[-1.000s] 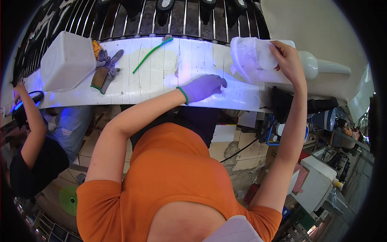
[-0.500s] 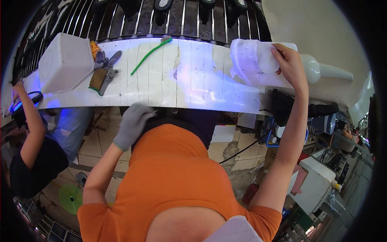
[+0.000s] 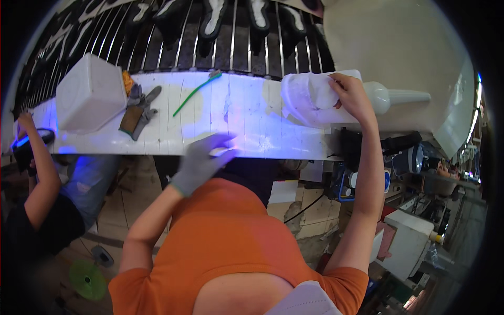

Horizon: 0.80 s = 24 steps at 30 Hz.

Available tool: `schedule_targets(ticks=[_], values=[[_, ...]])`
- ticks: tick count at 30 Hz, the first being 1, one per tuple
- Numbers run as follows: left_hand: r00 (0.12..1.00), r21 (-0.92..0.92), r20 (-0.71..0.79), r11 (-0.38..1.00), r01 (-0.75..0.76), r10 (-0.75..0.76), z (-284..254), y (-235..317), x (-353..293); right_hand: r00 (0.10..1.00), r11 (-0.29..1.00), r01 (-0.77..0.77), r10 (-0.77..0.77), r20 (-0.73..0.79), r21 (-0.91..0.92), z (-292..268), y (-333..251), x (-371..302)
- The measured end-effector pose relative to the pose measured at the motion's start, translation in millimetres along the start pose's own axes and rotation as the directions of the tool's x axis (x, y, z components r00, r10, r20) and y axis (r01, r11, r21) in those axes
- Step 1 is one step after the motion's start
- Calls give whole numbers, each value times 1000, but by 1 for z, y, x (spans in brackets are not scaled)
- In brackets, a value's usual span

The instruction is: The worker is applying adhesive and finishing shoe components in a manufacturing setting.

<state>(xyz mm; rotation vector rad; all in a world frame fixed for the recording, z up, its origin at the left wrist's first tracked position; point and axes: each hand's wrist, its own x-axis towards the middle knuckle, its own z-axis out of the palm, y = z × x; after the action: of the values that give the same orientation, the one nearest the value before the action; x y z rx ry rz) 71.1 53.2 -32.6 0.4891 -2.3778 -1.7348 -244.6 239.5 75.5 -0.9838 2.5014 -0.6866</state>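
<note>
My left hand (image 3: pixel 201 161), in a grey glove, is over the front edge of the white table. Its fingers and thumb are apart with nothing between them. At the right end of the table, my bare right hand (image 3: pixel 353 97) has its thumb and fingers closed on a thin white piece (image 3: pixel 322 93), whose exact kind I cannot make out. This piece lies at the mouth of a white plastic container (image 3: pixel 302 107) lying on the table. Beside my right hand is a white bottle (image 3: pixel 380 97) with a long tapered end, pointing right.
A green-handled brush (image 3: pixel 197 93) lies mid-table. Left of it are grey gloves (image 3: pixel 143 102), a brown sponge pad (image 3: pixel 131 118) and a white bin (image 3: pixel 89 97). Beyond, black shoes (image 3: pixel 212 21) rest on a metal roller conveyor (image 3: pixel 239 47). Another person's arm (image 3: pixel 44 168) works at far left.
My left hand has moved right and forward, from beside my waist to over the table's front edge, its fingers spreading. My right hand stays on the white piece. The whole view has shifted slightly.
</note>
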Motion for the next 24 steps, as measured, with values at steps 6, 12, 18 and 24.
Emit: schedule_targets(ticks=[6, 12, 18, 24], values=[[983, -390, 169, 921, 1, 70, 134, 9, 123, 997, 997, 72, -72, -21, -21, 5, -8, -10], [994, -670, -109, 739, -63, -15, 156, 37, 140, 294, 999, -10, -47, -955, -53, -35, 25, -58], [982, -648, -152, 762, -11, -115, 156, 48, 150, 239, 903, 230, 309, -921, 363, -23, 61, -17], [980, -616, -201, 777, -132, 7, 103, 36, 150, 407, 831, 225, 395, -824, 509, -14, 68, -24]])
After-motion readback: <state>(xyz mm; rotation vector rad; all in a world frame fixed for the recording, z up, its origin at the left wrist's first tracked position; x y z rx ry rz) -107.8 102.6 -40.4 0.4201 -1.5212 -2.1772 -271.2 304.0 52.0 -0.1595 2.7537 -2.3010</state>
